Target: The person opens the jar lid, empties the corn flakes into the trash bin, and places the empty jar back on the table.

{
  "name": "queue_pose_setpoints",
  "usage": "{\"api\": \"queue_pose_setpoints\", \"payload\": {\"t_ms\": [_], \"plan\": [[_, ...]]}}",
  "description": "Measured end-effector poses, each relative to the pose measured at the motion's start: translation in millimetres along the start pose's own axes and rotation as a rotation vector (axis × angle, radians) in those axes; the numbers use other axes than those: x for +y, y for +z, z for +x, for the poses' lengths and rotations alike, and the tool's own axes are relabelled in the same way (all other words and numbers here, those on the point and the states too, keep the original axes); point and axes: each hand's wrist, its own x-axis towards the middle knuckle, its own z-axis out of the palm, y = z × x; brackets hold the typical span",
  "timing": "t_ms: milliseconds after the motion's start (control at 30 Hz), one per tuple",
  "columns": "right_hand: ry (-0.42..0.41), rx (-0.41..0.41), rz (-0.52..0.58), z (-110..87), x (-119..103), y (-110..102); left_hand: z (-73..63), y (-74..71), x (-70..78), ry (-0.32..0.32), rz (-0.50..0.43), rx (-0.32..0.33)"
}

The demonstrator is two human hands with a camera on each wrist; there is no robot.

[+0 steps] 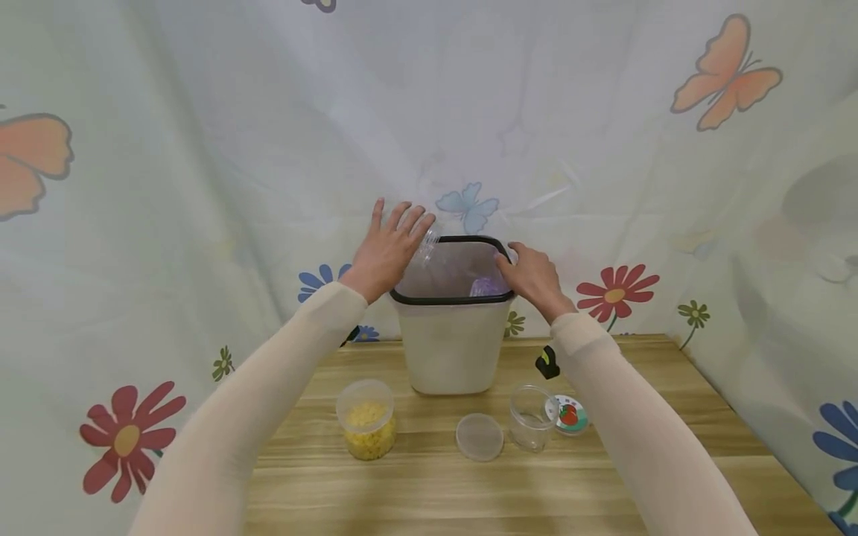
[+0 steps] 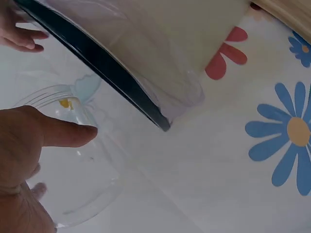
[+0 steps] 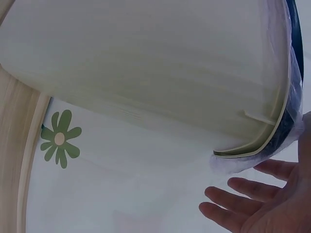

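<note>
A cream trash bin (image 1: 450,346) with a black rim stands on the table, lined with a thin lilac bag (image 1: 429,279). My left hand (image 1: 392,249) holds a clear plastic jar (image 2: 90,187) tilted at the bin's left rim. Small yellow bits cling inside near its threaded mouth. At the right rim, my right hand (image 1: 534,275) grips the edge, thumb inside and fingers outside. In the right wrist view those fingers (image 3: 233,201) spread loosely beneath the rim, by the overhanging bag. Something crumpled and purple (image 1: 488,287) lies inside the bin.
In front of the bin are a jar of yellow pieces (image 1: 369,428), a round translucent lid (image 1: 479,437), an uncovered clear jar (image 1: 531,420) and a tomato-printed round lid (image 1: 570,415). A small black object (image 1: 547,363) sits near the right sleeve. A printed curtain (image 1: 268,112) hangs behind.
</note>
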Motion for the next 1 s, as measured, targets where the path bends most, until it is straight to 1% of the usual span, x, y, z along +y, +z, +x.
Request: {"api": "queue_pose_setpoints", "payload": {"t_ms": [67,167,367,567,700,900,1000], "plan": [[-0.01,0.008,0.007,-0.2,0,-1,0.0,0.1,1.2,-0.019,-0.074,0.032],[-0.029,0.017,0.014,-1.0,-1,-2,0.2,-0.2,2.6,-0.039,-0.13,0.056],[-0.086,0.044,0.025,-7.2,-3,-5,-1.4,-1.8,3.2,-0.089,-0.182,0.07],[-0.155,0.101,0.019,-17.5,-9,-15,-4.9,-11.5,3.2,-0.143,-0.225,0.113],[-0.198,0.112,0.017,-26.3,-15,-21,-7.9,-15.5,2.6,-0.171,-0.266,0.122],[-0.282,0.137,-0.006,-40.2,-18,-24,-14.3,-17.0,2.3,-0.19,-0.313,0.135],[-0.337,0.146,-0.003,-47.5,-18,-25,-19.3,-17.7,1.8,-0.197,-0.332,0.167]]}}
